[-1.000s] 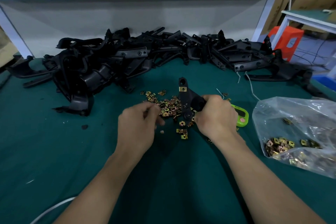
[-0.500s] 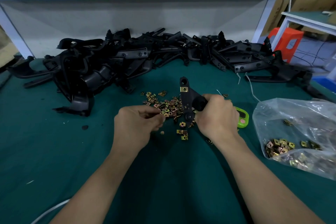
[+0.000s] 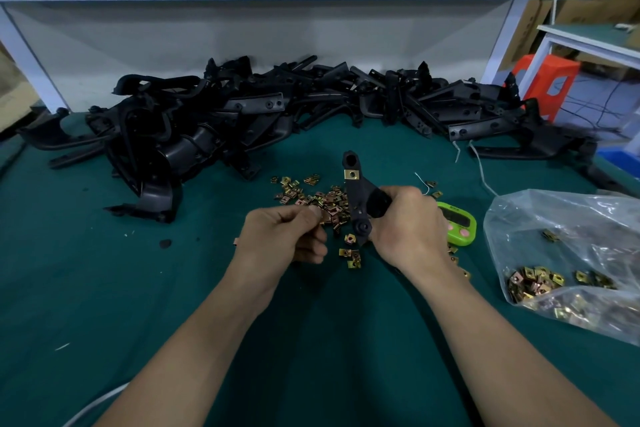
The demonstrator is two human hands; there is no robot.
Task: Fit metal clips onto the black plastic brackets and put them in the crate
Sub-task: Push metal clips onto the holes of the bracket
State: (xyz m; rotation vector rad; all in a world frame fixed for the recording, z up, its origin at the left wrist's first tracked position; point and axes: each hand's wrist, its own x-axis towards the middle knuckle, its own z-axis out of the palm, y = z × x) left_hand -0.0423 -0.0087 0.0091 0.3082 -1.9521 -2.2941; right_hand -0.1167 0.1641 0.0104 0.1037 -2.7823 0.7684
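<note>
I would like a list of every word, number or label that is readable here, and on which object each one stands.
No text can be read.
On the green timer: small dark marks near its top edge, too blurred to read.
On the cardboard box at far right: faint print, too blurred to read.
On the black brackets, metal clips, plastic bag: no lettering visible.

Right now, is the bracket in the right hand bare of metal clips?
No, one metal clip sits on the upper arm of the bracket in the right hand, just below its top hole.
</note>
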